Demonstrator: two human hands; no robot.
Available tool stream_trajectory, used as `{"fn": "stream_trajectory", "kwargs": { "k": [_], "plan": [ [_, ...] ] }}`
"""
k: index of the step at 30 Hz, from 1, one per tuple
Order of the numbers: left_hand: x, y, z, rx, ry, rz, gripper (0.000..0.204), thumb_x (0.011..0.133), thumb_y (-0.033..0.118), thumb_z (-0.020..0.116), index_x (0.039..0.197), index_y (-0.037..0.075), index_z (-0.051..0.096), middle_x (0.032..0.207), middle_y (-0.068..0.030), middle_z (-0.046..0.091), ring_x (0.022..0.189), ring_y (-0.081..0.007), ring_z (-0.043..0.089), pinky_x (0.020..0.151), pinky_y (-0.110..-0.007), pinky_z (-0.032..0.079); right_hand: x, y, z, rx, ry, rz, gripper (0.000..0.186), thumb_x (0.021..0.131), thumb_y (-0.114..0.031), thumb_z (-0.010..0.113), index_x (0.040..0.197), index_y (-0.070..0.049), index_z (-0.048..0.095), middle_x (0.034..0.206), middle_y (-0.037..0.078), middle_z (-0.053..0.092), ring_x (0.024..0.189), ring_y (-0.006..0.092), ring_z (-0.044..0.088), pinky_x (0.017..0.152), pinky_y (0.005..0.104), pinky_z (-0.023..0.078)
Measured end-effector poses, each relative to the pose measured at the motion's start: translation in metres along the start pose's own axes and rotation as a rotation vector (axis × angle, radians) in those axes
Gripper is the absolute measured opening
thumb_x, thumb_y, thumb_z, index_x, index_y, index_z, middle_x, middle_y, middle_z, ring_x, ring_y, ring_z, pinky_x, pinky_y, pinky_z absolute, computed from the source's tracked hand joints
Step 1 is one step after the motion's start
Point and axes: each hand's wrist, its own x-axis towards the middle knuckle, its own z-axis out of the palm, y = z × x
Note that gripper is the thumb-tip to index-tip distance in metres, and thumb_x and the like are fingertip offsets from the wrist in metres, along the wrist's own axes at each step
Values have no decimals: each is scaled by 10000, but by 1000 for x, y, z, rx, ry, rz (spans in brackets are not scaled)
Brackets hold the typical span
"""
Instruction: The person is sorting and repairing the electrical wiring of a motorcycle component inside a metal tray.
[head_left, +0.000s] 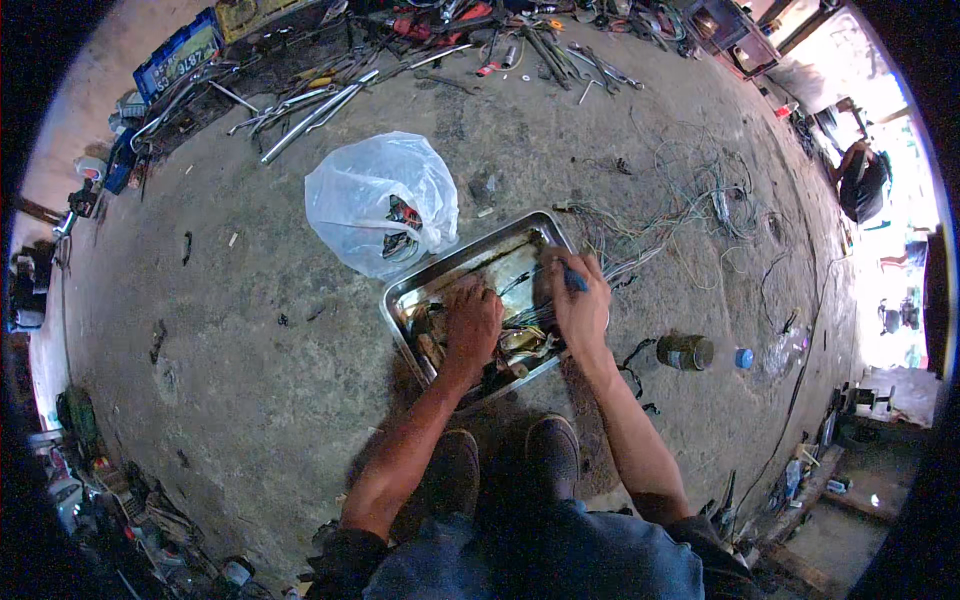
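Note:
A shallow rectangular metal tray [462,262] rests on the floor just in front of my feet. Dark wires and brownish metal parts [527,340] lie in it, with murky wet-looking patches on its bottom. My left hand [473,322] reaches over the tray's left half, fingers curled down; whatever they pinch is hidden. At the right side of the tray, my right hand [584,305] is closed around a blue-handled tool [575,280], whose working end I cannot make out. A translucent plastic bag [365,195] with dark and red items inside stands against the tray's far left edge.
Tangled thin wires [690,215] spread over the floor to the right of the tray. A dark jar [685,351] lies near a blue cap [744,358]. Wrenches and long metal bars [318,118] are heaped along the far side. A person [865,180] is at the far right.

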Motion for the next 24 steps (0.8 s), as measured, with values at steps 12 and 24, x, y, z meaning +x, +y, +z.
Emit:
{"fn": "stream_trajectory", "kwargs": {
  "k": [12, 24],
  "plan": [
    [-5, -4, -1, 60, 52, 56, 216, 972, 218, 583, 1003, 34, 692, 1205, -200, 671, 1167, -394, 601, 1085, -564, 404, -30, 15, 24, 378, -392, 50, 210, 907, -93, 726, 1099, -9, 735, 1029, 190, 693, 971, 380, 673, 862, 408, 533],
    [0, 7, -17, -32, -26, -19, 370, 980, 214, 578, 1274, 5, 661, 1330, -214, 643, 1170, -417, 612, 1054, -550, 454, -22, 26, 6, 73, -73, 34, 218, 964, -148, 681, 1130, -14, 727, 1102, 201, 713, 976, 406, 697, 876, 421, 542]
  ]
}}
